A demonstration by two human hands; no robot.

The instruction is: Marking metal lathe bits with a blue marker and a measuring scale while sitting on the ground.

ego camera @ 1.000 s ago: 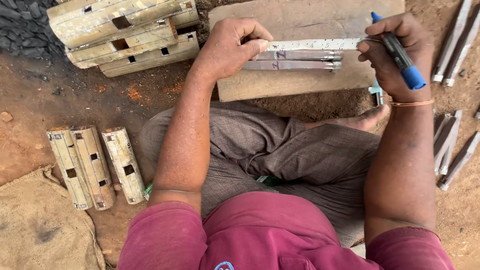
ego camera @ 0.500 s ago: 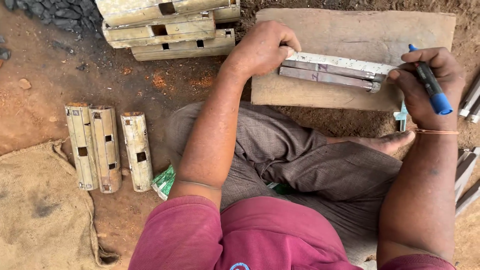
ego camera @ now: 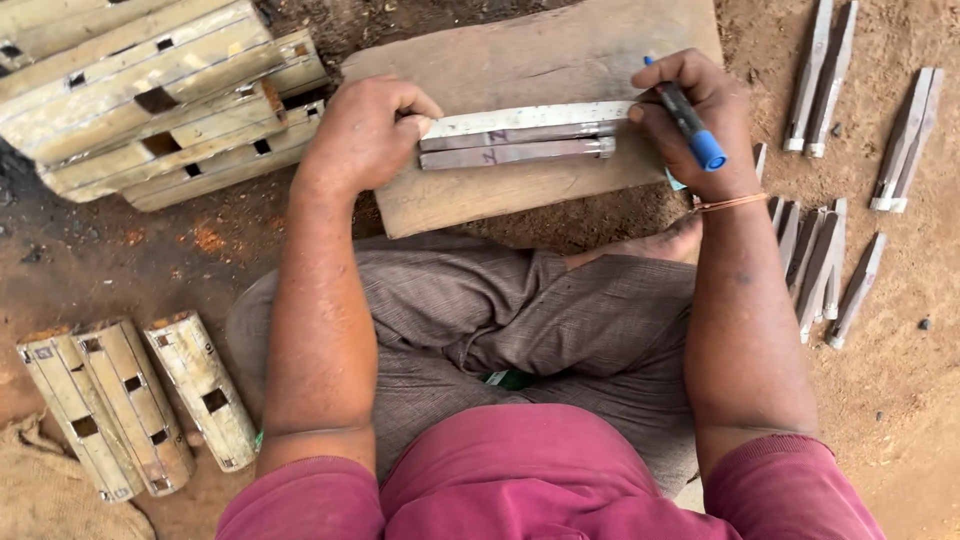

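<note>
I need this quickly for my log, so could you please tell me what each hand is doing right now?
Left hand: curled shut, pinning the end of the metal strips on the wooden board.
Right hand: shut on a blue marker pen.

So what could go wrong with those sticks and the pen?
The left hand steadies only one end of the sticks, so they might slide apart on the board. The pen in the right hand is at the other end and could smear a mark. The board lies on loose dirt, so it may wobble.
</note>
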